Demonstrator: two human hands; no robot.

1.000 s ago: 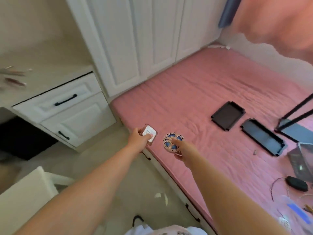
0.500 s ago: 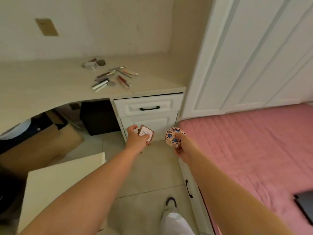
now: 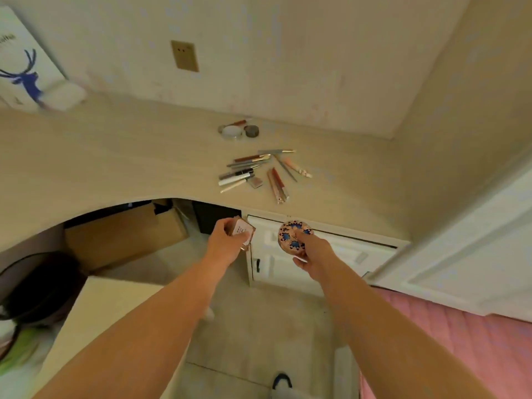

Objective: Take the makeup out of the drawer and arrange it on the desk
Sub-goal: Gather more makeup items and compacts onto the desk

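Observation:
My left hand [image 3: 223, 244] grips a small square rose-gold compact [image 3: 243, 230] with a white label. A round compact [image 3: 292, 234] with a blue flower pattern sits in my right hand [image 3: 312, 253]. Both are held in the air just in front of the desk edge, above the shut white drawers [image 3: 331, 254]. On the pale desk [image 3: 115, 156] lies a loose pile of brushes, tubes and pencils [image 3: 259, 171]. Behind that pile stand small round jars [image 3: 239, 130].
A white box with a blue deer print [image 3: 26, 73] leans at the desk's far left. Cardboard boxes [image 3: 123, 234] sit under the desk. A white stool [image 3: 98, 321] stands at lower left, a pink bed [image 3: 449, 352] at lower right, white wardrobe doors [image 3: 475, 240] on the right.
My view has swung left from the bed to the desk, and I have come closer to it. Both hands keep the same compacts and now hover near the desk edge.

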